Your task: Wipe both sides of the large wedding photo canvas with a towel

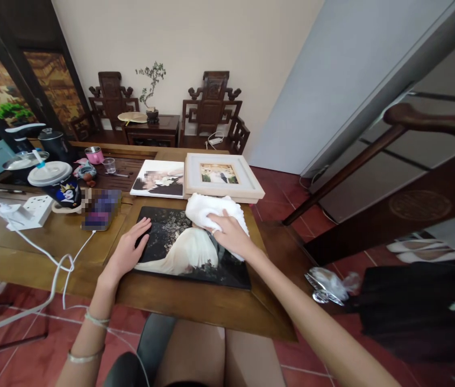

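Pressing white cloth [211, 210] onto dark print [187, 248] (right hand [229, 232]); left hand [128, 251] flat.

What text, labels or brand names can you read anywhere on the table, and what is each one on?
None can be read.
Dark mug: a cartoon figure, no legible lettering.
Phone: blurred out.
Unframed print: partly blurred, no words visible.
Framed photo: picture only.
Dark print under the left hand and the right hand with the white cloth: picture only.
Power strip: markings too small.
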`<action>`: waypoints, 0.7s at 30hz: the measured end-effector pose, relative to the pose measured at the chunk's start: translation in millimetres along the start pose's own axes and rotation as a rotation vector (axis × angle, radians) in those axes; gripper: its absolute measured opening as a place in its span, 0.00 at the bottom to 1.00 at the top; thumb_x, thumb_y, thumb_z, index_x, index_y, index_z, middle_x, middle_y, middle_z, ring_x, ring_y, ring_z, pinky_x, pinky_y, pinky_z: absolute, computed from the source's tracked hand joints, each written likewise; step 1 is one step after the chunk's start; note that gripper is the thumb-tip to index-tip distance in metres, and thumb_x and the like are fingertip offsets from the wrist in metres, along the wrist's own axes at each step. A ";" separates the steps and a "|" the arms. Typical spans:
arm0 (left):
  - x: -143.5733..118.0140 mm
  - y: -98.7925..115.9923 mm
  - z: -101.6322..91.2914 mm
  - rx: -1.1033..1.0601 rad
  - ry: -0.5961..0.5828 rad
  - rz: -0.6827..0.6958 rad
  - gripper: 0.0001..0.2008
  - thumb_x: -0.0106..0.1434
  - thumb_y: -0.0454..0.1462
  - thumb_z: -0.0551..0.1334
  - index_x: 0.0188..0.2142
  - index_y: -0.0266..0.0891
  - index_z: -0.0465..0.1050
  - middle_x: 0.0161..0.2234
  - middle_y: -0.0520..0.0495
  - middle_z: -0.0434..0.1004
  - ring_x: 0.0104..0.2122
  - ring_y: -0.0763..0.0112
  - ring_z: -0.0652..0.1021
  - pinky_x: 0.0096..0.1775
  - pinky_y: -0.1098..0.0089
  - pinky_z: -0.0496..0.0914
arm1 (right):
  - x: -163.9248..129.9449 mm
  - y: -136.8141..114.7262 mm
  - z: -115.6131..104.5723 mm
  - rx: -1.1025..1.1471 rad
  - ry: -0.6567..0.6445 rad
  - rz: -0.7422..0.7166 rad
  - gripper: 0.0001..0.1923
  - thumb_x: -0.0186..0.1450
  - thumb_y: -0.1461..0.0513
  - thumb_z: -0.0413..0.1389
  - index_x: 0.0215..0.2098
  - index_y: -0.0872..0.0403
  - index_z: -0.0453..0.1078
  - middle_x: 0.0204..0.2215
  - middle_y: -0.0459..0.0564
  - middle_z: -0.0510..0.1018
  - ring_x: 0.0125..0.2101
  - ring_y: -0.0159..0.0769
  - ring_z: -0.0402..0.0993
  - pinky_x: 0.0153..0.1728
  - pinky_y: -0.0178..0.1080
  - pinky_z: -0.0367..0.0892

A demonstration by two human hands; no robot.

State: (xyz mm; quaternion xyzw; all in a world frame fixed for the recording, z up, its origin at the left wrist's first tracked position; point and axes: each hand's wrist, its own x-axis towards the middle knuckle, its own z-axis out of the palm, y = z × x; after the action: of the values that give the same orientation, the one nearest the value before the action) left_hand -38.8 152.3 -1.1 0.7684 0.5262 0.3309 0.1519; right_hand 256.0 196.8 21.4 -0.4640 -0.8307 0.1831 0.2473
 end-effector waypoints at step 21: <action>-0.5 -7.9 2.9 0.062 -0.082 -0.010 0.24 0.70 0.42 0.47 0.61 0.36 0.60 0.64 0.40 0.58 0.64 0.62 0.57 0.63 0.54 0.53 | -3.5 -35.1 14.3 -0.046 -0.157 -0.181 0.22 0.56 0.71 0.47 0.47 0.53 0.69 0.54 0.53 0.72 0.55 0.47 0.65 0.61 0.58 0.46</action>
State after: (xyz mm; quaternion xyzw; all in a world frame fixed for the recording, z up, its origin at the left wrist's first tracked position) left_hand -42.6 155.3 -8.1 0.7832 0.5333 0.2817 0.1509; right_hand 225.4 175.2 27.6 -0.3769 -0.8900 0.1766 0.1862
